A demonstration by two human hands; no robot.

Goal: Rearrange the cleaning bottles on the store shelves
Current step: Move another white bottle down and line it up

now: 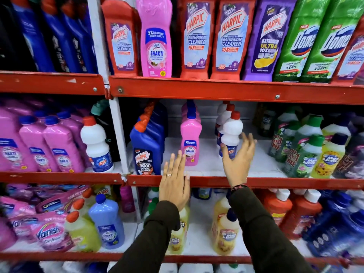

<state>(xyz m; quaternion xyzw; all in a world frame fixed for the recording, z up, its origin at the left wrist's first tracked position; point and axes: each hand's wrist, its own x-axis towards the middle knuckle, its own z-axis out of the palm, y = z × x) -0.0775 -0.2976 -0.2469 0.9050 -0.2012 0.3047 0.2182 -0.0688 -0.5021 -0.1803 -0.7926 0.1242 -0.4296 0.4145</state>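
On red store shelves [216, 91] of bottles, both hands' grip spread, empty.

Across the top of the frame stand red Harpic bottles [194, 39], a pink Shakti bottle [155, 39], a purple Harpic bottle [266, 42] and green Domex bottles [307, 44], all upright with labels forward. On the middle shelf [256, 182], centre frame, upright rows run back: blue Harpic bottles [146, 148], pink bottles [190, 140] with blue caps, white bottles [230, 134] with red caps. Green and yellow Max Kleen bottles [315, 154] crowd the right.
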